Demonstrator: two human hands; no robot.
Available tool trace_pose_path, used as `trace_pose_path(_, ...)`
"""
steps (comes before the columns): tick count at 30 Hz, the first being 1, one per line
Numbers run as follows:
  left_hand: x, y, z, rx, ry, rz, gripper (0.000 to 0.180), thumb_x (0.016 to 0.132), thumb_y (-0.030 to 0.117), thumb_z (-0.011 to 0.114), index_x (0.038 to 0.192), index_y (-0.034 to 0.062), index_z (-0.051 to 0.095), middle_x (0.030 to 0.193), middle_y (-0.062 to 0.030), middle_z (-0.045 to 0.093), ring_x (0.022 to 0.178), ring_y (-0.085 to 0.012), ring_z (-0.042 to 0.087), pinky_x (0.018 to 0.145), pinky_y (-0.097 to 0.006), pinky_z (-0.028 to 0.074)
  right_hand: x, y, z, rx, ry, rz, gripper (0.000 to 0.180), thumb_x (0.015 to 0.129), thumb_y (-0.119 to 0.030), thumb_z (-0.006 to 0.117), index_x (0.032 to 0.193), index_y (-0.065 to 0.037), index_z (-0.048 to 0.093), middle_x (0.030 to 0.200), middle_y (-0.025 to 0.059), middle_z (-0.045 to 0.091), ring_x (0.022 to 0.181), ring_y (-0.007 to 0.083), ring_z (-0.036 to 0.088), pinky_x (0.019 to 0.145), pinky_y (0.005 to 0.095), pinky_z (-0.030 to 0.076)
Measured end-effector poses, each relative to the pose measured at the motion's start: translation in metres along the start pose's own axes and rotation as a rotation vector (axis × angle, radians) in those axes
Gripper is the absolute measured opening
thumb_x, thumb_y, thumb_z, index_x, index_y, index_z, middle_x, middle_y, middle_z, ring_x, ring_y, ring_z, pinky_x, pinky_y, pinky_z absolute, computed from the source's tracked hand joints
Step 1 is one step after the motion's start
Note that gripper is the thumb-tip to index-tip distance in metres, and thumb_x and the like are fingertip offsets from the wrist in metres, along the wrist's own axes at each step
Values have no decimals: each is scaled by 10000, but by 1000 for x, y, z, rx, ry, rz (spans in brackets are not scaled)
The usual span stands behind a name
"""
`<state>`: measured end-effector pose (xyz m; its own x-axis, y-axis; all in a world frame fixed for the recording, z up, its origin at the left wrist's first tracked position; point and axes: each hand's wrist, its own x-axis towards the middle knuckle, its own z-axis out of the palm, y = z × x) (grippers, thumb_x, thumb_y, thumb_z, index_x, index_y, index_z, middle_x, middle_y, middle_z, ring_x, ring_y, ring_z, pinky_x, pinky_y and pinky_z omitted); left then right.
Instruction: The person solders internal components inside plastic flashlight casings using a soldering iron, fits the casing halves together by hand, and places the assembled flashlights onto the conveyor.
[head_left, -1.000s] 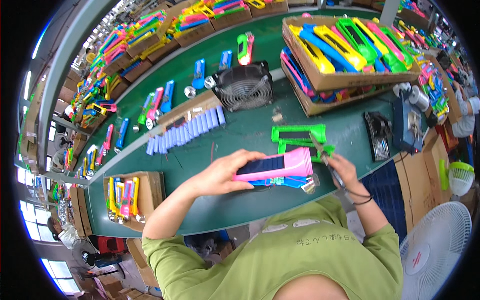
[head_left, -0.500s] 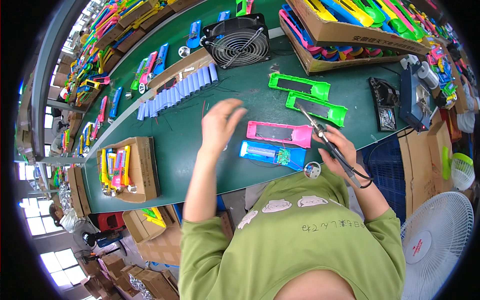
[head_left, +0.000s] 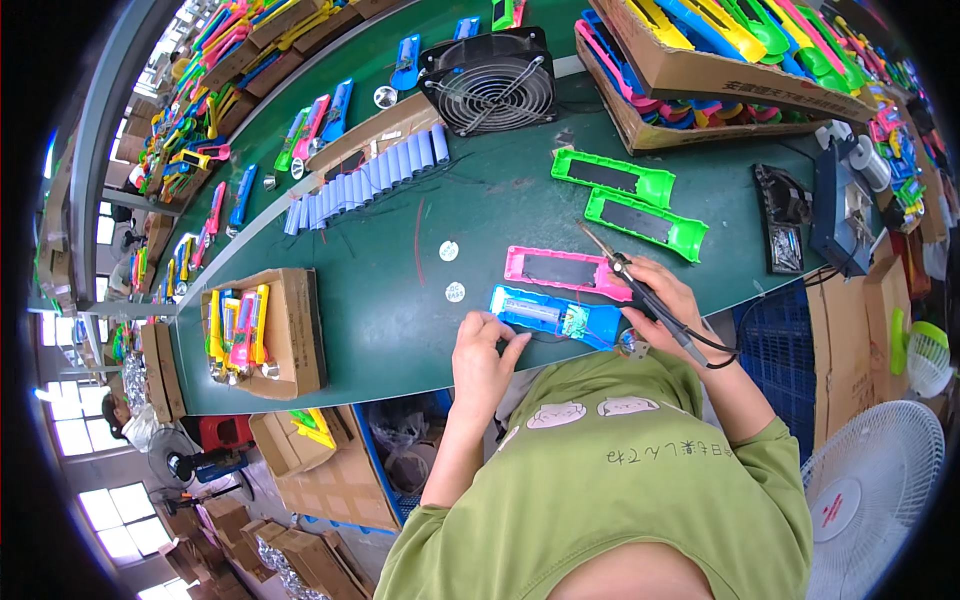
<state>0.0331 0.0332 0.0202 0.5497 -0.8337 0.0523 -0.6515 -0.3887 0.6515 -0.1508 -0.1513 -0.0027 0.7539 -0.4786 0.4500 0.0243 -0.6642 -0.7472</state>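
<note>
— Fingers (head_left: 505, 345) of the left hand (head_left: 480, 360) are lying spread and open, tips touching the near end of the blue housing (head_left: 555, 317), pinning it flat on the green table (head_left: 400, 300) close to the near edge. I am watching the right hand (head_left: 665, 300) too: its fingers are closed around the soldering iron (head_left: 640, 290), tip pointing up and away over the pink housing (head_left: 567, 270).

— What is worrying you from where you are sitting?

— I am judging that the hot tip is hovering very near soft plastic; a small wobble could scar the pink shell. The iron's cord (head_left: 720, 350) is looping by the wrist and could be tugging the tool off line. The left fingertips are sitting close to the small circuit board (head_left: 577, 320), so a slip could be burning them.

— And the materials?

— The housings are looking like smooth, glossy moulded plastic, long and rounded, with dark rectangular panels. Two green housings (head_left: 630, 195) are lying further out. Pale blue cylindrical cells (head_left: 365, 180) are standing in a row, and a black wire-grilled fan (head_left: 497, 85) is sitting beyond. Corrugated cardboard boxes (head_left: 700, 70) are holding more bright shells.
</note>
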Motion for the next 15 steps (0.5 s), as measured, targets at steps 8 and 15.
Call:
trace_pose_path(8,51,17,-11,136,123,316,233,694,13,640,924,51,627,936,-82,559,869,-265,538,734,-354,430,-2,1,-2,-25,33,26,552,658,-1,696,1162,-56,477,1168,198,517,1018,349,556,801,361,493)
trace_pose_path(15,80,4,-5,380,-94,591,99,686,66,646,783,50,637,988,-87,585,1017,-280,533,834,-390,418,-3,-1,-1,-11,22,35,533,694,-17,687,1178,-58,467,1122,173,534,981,337,565,784,359,499)
